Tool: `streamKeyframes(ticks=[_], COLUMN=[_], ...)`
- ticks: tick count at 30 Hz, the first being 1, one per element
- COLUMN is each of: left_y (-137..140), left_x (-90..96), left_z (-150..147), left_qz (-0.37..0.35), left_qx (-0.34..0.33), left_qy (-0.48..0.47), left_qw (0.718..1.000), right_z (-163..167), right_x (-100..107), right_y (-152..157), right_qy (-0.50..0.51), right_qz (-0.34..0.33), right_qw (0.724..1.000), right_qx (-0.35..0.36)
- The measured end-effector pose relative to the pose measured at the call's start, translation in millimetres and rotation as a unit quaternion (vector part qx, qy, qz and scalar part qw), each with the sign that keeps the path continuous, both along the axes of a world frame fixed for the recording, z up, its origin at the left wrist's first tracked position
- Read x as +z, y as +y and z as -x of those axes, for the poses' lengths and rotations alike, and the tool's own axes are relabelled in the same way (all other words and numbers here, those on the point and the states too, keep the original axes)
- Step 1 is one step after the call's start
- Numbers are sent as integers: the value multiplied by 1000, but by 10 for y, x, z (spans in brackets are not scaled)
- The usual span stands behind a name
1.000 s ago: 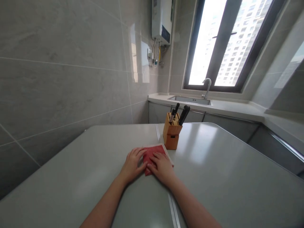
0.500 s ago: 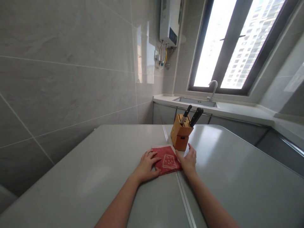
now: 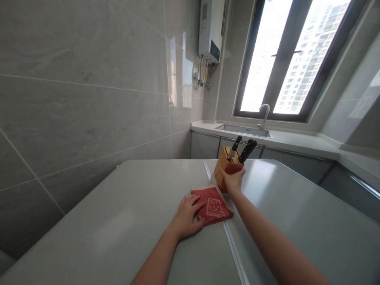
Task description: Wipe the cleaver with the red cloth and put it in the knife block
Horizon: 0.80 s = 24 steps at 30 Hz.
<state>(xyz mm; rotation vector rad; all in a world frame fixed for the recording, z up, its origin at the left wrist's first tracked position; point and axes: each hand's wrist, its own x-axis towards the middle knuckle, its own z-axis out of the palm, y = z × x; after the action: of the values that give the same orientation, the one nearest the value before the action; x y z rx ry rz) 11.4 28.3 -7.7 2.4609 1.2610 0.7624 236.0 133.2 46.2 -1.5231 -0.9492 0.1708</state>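
Observation:
A folded red towel [image 3: 213,206] with a white pattern and pale edge lies flat across the table's seam. My left hand [image 3: 188,217] rests on its left side, fingers spread and open. Just behind the towel a wooden knife block [image 3: 221,165] stands upright, with two black-handled knives [image 3: 243,150] in its top slots. My right hand [image 3: 232,180] is wrapped around the block's near side, thumb on the left face and fingers at the right. The fingertips on the far side are partly hidden.
The pale table [image 3: 142,190] has a metal seam strip [image 3: 236,253] running away from me. Beyond it is a counter [image 3: 299,141] with a sink [image 3: 246,130] and faucet [image 3: 265,114]. A tiled wall [image 3: 89,107] borders the left side.
My right hand has left the towel's right edge and moved up and forward onto the knife block. My left hand stays on the towel. The view has shifted slightly.

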Motion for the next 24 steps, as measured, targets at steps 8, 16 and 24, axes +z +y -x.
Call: streamKeyframes(ticks=[8, 16, 24], left_y=[27, 30, 19], left_x=[7, -23, -19], left_z=[19, 10, 7], left_qz=[14, 28, 44], left_qx=[11, 14, 5], left_qy=[8, -5, 14], left_qw=[1000, 999, 999], right_z=[-143, -383, -473], right_x=[38, 152, 70], right_y=[-12, -59, -14], right_qy=[14, -1, -17], right_qz=[40, 74, 74], right_qw=[999, 997, 997], right_qx=[-19, 5, 22])
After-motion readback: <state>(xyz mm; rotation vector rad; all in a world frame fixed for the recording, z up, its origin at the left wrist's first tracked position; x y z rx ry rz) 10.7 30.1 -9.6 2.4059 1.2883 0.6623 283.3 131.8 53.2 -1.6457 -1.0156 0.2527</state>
